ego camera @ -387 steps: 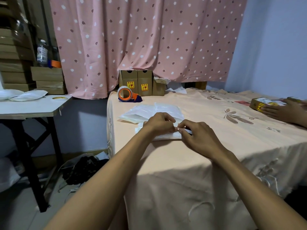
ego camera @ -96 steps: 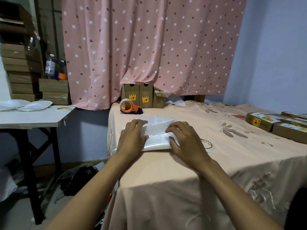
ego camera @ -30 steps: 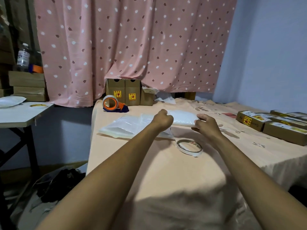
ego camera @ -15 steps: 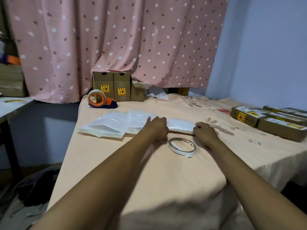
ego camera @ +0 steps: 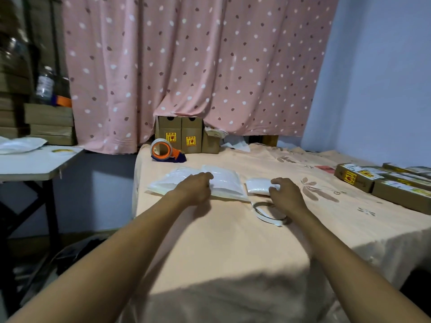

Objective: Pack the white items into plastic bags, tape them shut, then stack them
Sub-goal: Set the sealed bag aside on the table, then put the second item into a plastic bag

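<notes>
Now left hand [ego camera: 194, 186] has moved from packet [ego camera: 257, 186] to plastic bags [ego camera: 227, 180]

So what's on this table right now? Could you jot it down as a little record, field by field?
Surface: table under a peach cloth
Left hand: on the pile of plastic bags, fingers curled; grip unclear
Right hand: holds the near edge of a small white packet
Beside right hand: thin tape ring, lying flat
Back edge: orange tape dispenser, brown boxes
Far right: labelled flat boxes
</notes>
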